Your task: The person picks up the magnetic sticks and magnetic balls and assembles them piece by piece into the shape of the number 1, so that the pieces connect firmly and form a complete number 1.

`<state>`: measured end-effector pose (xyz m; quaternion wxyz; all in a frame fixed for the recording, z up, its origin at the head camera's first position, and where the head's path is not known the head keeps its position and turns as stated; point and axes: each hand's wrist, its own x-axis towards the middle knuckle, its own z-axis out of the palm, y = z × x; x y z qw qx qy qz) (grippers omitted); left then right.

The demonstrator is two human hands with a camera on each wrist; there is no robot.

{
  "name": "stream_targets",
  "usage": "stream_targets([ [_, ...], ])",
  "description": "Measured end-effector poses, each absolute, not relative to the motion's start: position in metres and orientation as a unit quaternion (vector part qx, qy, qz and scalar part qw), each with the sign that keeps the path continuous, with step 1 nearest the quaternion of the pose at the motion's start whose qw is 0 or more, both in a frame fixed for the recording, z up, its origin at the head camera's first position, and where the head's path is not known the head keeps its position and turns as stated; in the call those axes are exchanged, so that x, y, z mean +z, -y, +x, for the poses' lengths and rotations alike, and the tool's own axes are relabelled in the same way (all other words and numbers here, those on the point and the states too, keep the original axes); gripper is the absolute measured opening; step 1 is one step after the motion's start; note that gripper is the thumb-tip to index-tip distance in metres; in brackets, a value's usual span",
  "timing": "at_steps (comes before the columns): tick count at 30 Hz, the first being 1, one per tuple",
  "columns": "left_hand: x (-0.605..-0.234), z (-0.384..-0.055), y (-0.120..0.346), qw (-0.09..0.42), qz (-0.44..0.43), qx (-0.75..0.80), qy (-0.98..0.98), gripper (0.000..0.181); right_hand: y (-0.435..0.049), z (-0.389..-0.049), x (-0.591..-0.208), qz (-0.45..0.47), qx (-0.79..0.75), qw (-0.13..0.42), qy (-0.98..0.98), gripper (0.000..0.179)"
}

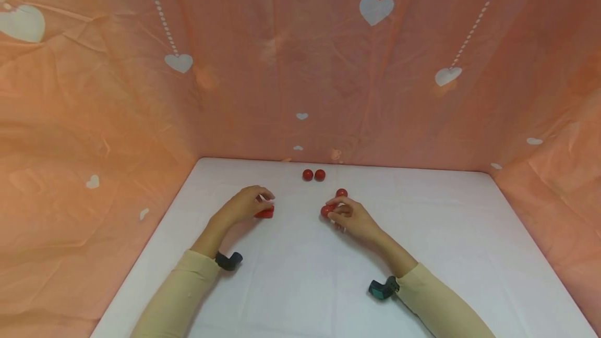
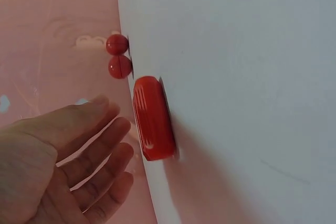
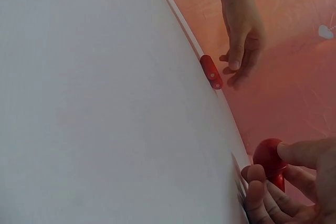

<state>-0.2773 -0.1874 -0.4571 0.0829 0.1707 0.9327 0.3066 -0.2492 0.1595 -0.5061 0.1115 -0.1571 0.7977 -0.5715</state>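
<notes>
Left hand (image 1: 241, 204), fingers loose, just beside red block (image 2: 152, 119); right hand (image 1: 357, 219) pinches red ball-topped piece (image 3: 266, 155).

White tabletop (image 1: 291, 286): spread before you, faintly creased, far corners rounded.
Red ball pair (image 1: 307, 174): side by side, near the edge farthest from you.
Red ridged piece (image 1: 265, 214): elongated, lying under your left hand (image 1: 241, 205).
Single red ball (image 1: 341, 192): just beyond your right hand (image 1: 357, 221); surface contact unclear.
</notes>
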Motion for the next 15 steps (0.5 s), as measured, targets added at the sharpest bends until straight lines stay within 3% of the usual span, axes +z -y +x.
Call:
stream_targets([
  [15, -0.4634, -0.2798, 0.1981, 0.113, 0.159, 0.306, -0.932, 0.021, -0.1602, -0.2495, -0.5074, -0.160, -0.573, 0.115, -0.795, 0.030],
])
